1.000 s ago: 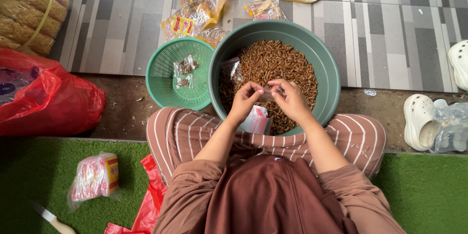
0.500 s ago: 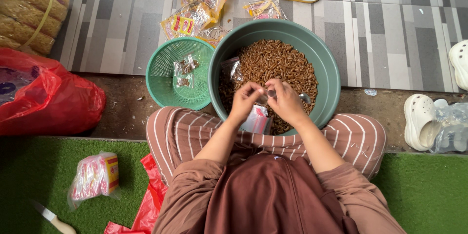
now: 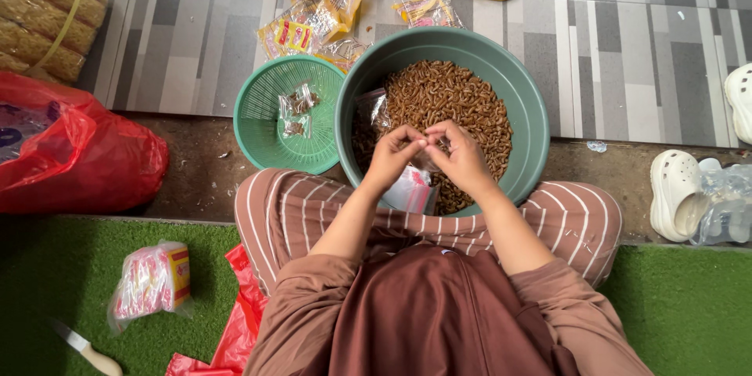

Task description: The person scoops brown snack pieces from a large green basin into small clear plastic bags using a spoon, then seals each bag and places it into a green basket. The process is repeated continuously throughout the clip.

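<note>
Clear plastic bag (image 3: 413,188) sits at frame centre, over the near rim of the big green basin (image 3: 526,117) of brown snack pieces (image 3: 446,102). I see both forearms angled inward, left hand (image 3: 392,158) and right hand (image 3: 462,155) meeting, fingers (image 3: 413,138) pressed together, pinching the bag's top. A green basket (image 3: 266,121) sits left of the basin.

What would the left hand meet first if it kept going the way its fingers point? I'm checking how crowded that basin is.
The left hand points right, fingertips meeting the right hand over the small clear bag between them. Likely it would meet that hand first, though depth is unclear.
</note>
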